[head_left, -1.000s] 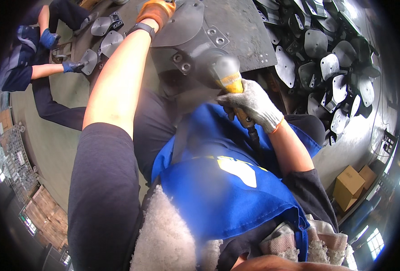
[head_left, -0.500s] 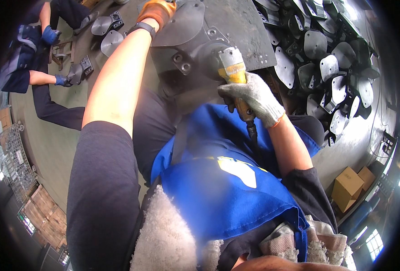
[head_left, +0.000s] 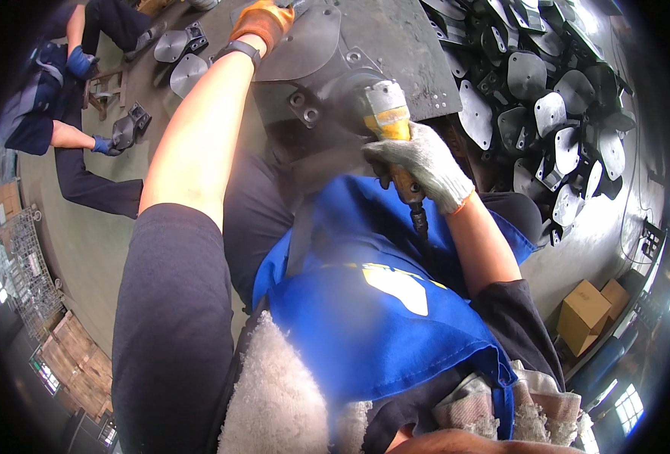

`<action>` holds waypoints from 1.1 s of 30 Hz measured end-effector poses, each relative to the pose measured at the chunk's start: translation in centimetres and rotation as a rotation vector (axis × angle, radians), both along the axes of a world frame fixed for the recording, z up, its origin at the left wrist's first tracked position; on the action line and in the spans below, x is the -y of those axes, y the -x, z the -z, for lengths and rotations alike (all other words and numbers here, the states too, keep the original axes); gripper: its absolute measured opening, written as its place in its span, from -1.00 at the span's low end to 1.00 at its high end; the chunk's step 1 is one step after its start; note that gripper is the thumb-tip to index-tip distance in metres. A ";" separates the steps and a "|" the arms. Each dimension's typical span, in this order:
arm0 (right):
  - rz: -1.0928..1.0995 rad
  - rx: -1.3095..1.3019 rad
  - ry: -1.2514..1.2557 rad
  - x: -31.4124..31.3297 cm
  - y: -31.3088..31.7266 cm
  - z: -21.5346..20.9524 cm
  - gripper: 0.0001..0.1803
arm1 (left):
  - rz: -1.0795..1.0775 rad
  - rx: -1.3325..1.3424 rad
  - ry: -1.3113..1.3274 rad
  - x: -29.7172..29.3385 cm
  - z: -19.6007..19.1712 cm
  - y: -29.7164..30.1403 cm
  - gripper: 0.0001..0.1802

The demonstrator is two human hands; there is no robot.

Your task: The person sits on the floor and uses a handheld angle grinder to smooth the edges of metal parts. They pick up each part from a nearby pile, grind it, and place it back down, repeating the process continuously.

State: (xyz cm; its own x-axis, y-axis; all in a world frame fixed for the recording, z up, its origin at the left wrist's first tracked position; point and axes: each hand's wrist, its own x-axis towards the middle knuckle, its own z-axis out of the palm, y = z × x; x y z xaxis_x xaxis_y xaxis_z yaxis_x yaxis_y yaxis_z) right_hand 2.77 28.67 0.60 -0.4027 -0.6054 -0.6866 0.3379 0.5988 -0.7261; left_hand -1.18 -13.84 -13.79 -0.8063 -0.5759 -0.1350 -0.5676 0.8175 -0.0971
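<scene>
My right hand (head_left: 425, 160), in a pale knitted glove, is closed round the body of a yellow and silver pneumatic grinder (head_left: 389, 121). The grinder's blurred disc lies against the near part of a dark metal bracket (head_left: 301, 45), which has a rounded plate and blocks with bolt holes. At the far edge of that bracket, my left hand (head_left: 263, 23), in an orange glove, is closed on it; its fingertips are partly cut off by the top of the picture. A hose fitting (head_left: 419, 219) hangs from the grinder's near end.
Beneath the bracket is a dark work table (head_left: 418, 68). Many finished-looking metal brackets (head_left: 528, 76) are heaped on the right. At left, a co-worker's gloved hand (head_left: 106, 145) touches another bracket (head_left: 132, 125). Cardboard boxes (head_left: 581, 314) stand at lower right, a wire cage (head_left: 28, 265) at far left.
My right hand and the grinder have shifted very slightly left. My left hand stays in place. The co-worker's bracket has tilted a little.
</scene>
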 end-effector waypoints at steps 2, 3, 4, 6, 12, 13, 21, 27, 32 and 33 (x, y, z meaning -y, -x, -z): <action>0.027 -0.002 0.027 -1.0 0.5 0.9 -0.76 | 0.132 0.026 0.091 -0.7 0.0 -0.3 -0.50; 0.034 -0.011 0.042 -1.5 0.6 1.1 -0.76 | 0.149 0.031 0.108 -1.2 -0.3 -0.4 -0.50; 0.041 -0.019 0.056 -1.8 0.7 1.2 -0.76 | 0.188 0.041 0.146 -1.6 -0.8 -0.5 -0.52; 0.046 -0.031 0.063 -1.7 0.5 1.3 -0.76 | 0.349 0.127 0.235 -2.4 -1.6 -1.0 -0.57; -0.003 0.011 -0.010 -0.5 0.2 0.4 -0.75 | 0.651 0.316 0.446 -3.3 -3.1 -2.2 -0.70; 0.008 -0.010 0.001 -0.7 0.2 0.5 -0.75 | 0.676 0.326 0.465 -3.3 -2.8 -2.3 -0.72; 0.048 0.008 0.065 -2.0 0.0 0.4 -0.76 | 0.569 0.311 0.415 -5.3 -5.2 -2.7 -0.78; -0.026 0.037 0.034 0.0 -0.5 0.3 -0.75 | 0.578 0.274 0.440 -5.0 -4.9 -2.9 -0.79; -0.058 0.029 0.000 0.5 -1.2 -0.3 -0.75 | 0.575 0.276 0.476 -2.9 -2.3 -2.5 -0.78; -0.045 0.042 -0.016 0.2 -1.2 -0.5 -0.75 | 0.567 0.261 0.444 -3.1 -2.4 -2.4 -0.78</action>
